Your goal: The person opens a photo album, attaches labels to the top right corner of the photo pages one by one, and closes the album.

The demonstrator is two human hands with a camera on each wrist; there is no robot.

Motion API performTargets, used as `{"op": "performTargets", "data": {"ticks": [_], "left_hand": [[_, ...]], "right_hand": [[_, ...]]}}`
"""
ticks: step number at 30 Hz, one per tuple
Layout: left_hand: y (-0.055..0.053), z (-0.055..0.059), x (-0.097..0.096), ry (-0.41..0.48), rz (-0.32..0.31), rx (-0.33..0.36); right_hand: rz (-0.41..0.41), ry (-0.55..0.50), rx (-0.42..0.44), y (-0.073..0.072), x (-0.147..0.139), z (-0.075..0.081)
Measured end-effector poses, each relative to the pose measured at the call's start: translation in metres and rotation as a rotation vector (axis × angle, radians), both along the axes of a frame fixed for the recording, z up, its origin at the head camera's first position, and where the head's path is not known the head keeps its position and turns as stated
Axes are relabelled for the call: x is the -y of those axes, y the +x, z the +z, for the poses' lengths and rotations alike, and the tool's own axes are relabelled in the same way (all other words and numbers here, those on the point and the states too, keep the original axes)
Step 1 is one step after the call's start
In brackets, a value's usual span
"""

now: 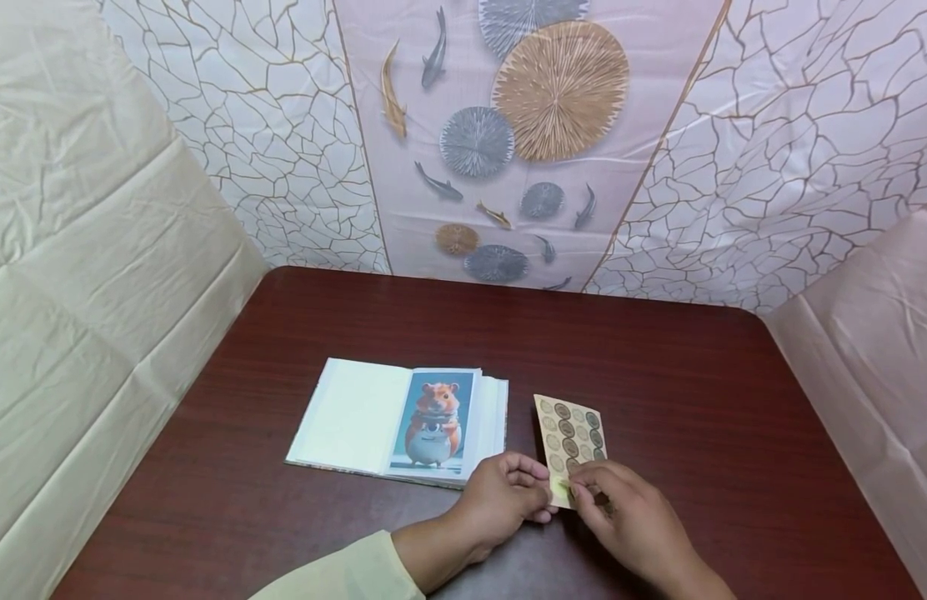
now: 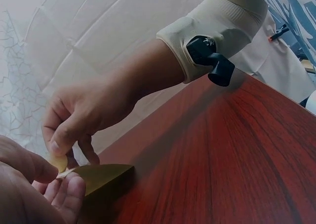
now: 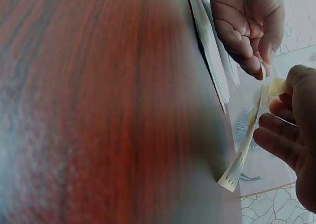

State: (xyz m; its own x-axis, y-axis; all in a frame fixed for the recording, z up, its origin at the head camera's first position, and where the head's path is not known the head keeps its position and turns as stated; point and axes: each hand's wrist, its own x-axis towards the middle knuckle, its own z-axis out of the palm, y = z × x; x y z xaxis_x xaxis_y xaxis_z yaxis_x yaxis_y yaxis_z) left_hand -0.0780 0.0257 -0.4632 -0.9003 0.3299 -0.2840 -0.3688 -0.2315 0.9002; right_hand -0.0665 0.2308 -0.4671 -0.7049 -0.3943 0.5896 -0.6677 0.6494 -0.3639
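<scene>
A sheet of round stickers (image 1: 582,433), brown and pale, slants up off the dark table right of an open photo album (image 1: 362,412). My left hand (image 1: 506,497) pinches the sheet's near edge between thumb and fingers, beside the album's near right corner. Between the thumb and finger of my right hand (image 1: 632,512) is a small round yellowish sticker (image 3: 277,87), held right by the sheet's near end. Part of that end is hidden behind my fingers. The album shows a blank white page on the left and a picture of a hamster (image 1: 433,425) on the right.
The red-brown table (image 1: 696,375) has patterned cloth (image 1: 298,125) hanging behind it and pale cloth (image 1: 81,275) along its left side. Album pages stand in a loose stack under the picture page.
</scene>
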Motion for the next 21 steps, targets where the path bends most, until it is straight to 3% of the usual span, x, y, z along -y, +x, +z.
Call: {"op": "performTargets", "data": {"ticks": [7, 15, 21], "left_hand": [[0.002, 0.004, 0.007, -0.076, -0.029, -0.013], [0.002, 0.010, 0.014, -0.122, -0.059, -0.029], [0.002, 0.015, 0.021, -0.185, -0.104, -0.097]], "right_hand": [[0.015, -0.011, -0.029, 0.000, 0.001, -0.001], [-0.011, 0.013, 0.003, 0.002, 0.000, -0.001], [-0.023, 0.031, -0.010, 0.003, -0.001, 0.000]]}}
